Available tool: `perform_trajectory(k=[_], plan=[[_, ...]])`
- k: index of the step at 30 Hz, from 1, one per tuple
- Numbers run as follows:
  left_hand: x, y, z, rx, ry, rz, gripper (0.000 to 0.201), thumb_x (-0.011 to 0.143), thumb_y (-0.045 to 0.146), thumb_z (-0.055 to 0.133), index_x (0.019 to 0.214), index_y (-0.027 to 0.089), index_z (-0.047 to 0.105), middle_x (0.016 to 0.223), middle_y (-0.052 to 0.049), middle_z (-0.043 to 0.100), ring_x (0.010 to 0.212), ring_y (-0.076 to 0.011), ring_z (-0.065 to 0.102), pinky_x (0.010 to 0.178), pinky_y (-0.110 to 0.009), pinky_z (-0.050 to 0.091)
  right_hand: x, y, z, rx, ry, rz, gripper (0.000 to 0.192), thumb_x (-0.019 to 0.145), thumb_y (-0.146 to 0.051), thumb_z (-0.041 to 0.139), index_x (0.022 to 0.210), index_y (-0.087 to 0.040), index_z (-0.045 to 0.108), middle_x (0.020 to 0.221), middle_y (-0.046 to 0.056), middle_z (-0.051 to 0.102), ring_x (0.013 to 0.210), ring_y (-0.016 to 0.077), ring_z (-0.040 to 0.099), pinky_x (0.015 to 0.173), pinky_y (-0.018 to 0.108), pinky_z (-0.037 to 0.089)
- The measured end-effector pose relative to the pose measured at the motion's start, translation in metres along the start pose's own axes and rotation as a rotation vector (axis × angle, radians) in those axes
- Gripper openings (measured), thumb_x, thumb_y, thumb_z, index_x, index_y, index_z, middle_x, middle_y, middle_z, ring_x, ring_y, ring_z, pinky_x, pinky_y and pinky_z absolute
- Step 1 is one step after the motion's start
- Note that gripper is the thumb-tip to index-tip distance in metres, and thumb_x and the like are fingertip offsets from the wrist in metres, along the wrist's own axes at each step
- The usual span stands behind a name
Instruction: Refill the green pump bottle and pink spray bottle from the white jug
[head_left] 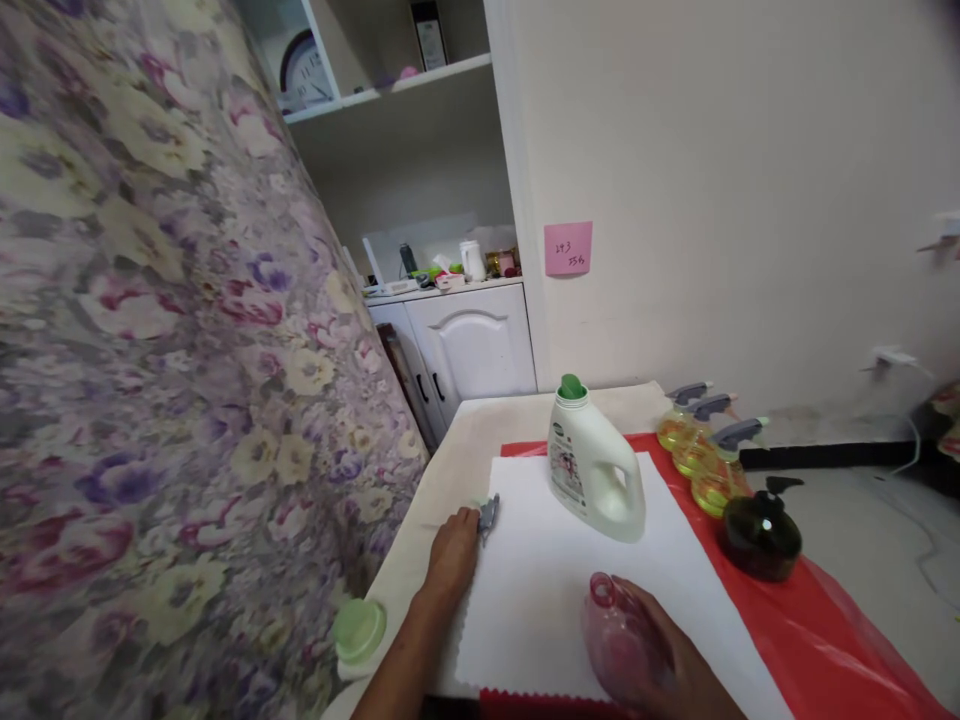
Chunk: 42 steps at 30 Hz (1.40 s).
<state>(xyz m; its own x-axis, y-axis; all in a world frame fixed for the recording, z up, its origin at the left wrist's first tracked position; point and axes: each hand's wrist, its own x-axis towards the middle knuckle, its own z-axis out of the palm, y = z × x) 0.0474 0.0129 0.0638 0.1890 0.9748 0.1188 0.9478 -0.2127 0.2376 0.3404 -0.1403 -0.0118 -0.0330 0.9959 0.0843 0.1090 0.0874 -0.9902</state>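
At the white sheet's point(540, 610) left edge, my left hand point(455, 550) has its fingers closed on a grey trigger spray head point(489, 514), low over the table. My right hand point(675, 655) is wrapped round a clear pink bottle point(619, 645) near the front edge; its round mouth is uncovered and tilts slightly away from me. Beyond both hands a pale green detergent jug point(596, 470) stands upright on the sheet, with a green piece showing in its open neck. Its handle faces right.
On the red cover point(795, 620) at the right stand several spray bottles with yellow liquid point(712, 485) and a dark pump bottle point(761, 540). A green-lidded jar point(358, 632) sits front left. A floral curtain point(187, 400) hangs along the table's left side.
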Motion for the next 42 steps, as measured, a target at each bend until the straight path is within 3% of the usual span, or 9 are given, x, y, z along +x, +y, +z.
perform_trajectory(k=[6,11,16,20,24,27,32,42], plan=[[0.004,-0.028,0.025,-0.038,0.045,0.053,0.043,0.085,0.007,0.034,0.115,0.019,0.062,0.119,-0.012,0.064,0.110,-0.0245,0.056,0.097,-0.035,0.037,0.008,-0.008,0.017,0.089,0.023,0.035,0.081,0.063,-0.037,0.078,0.136,-0.029,0.044,0.145,0.010,0.048,0.136,0.0369,0.039,0.113,0.051,0.030],[-0.001,-0.044,0.043,-0.124,0.105,0.065,0.053,0.083,0.002,0.033,0.128,0.018,0.054,0.136,-0.012,0.056,0.126,-0.0245,0.049,0.106,-0.037,0.035,0.025,-0.008,0.034,0.086,0.001,-0.028,0.084,0.063,-0.041,0.080,0.135,-0.029,0.040,0.147,0.012,0.044,0.137,0.0359,0.036,0.114,0.051,0.027],[-0.005,-0.047,0.045,-0.251,0.219,0.070,0.046,0.087,0.008,0.033,0.129,0.011,0.052,0.137,-0.018,0.051,0.130,-0.0290,0.043,0.109,-0.047,0.032,0.053,-0.016,0.064,0.053,0.097,-0.075,0.076,0.069,-0.045,0.075,0.133,-0.026,0.040,0.141,0.014,0.049,0.131,0.0349,0.044,0.111,0.052,0.031],[-0.010,-0.039,0.040,-0.398,0.268,0.132,0.036,0.091,0.019,0.037,0.124,0.015,0.052,0.125,-0.014,0.058,0.121,-0.0250,0.050,0.107,-0.046,0.038,0.069,-0.020,0.088,0.129,0.038,-0.094,0.081,0.065,-0.044,0.080,0.133,-0.028,0.040,0.141,0.011,0.049,0.132,0.0332,0.043,0.112,0.051,0.029],[-0.016,-0.025,0.042,-0.536,0.221,0.218,0.029,0.091,0.023,0.042,0.115,0.017,0.056,0.109,-0.009,0.066,0.103,-0.0197,0.062,0.092,-0.036,0.051,0.077,-0.015,0.100,0.165,0.011,-0.137,0.081,0.064,-0.043,0.081,0.133,-0.028,0.041,0.141,0.010,0.050,0.133,0.0314,0.042,0.113,0.050,0.028],[-0.021,-0.014,0.046,-0.665,0.159,0.261,0.030,0.091,0.025,0.043,0.116,0.018,0.058,0.112,-0.010,0.068,0.103,-0.0186,0.064,0.088,-0.033,0.053,0.079,-0.007,0.103,0.167,0.022,-0.158,0.083,0.064,-0.042,0.081,0.135,-0.029,0.039,0.143,0.009,0.047,0.134,0.0306,0.041,0.114,0.049,0.027],[-0.025,-0.001,0.049,-0.991,0.005,0.213,0.035,0.091,0.034,0.044,0.119,0.017,0.059,0.124,-0.011,0.065,0.116,-0.0215,0.059,0.104,-0.039,0.045,0.077,0.000,0.106,0.081,0.068,-0.164,0.092,0.063,-0.037,0.082,0.140,-0.028,0.033,0.148,0.010,0.041,0.137,0.0308,0.037,0.115,0.048,0.026],[-0.031,0.008,0.049,-1.140,-0.149,0.174,0.053,0.093,0.051,0.041,0.130,0.017,0.054,0.140,-0.011,0.054,0.132,-0.0243,0.046,0.116,-0.043,0.029,0.078,0.004,0.109,0.013,0.126,-0.152,0.107,0.055,-0.030,0.088,0.143,-0.028,0.028,0.151,0.011,0.037,0.140,0.0289,0.033,0.118,0.049,0.021]])
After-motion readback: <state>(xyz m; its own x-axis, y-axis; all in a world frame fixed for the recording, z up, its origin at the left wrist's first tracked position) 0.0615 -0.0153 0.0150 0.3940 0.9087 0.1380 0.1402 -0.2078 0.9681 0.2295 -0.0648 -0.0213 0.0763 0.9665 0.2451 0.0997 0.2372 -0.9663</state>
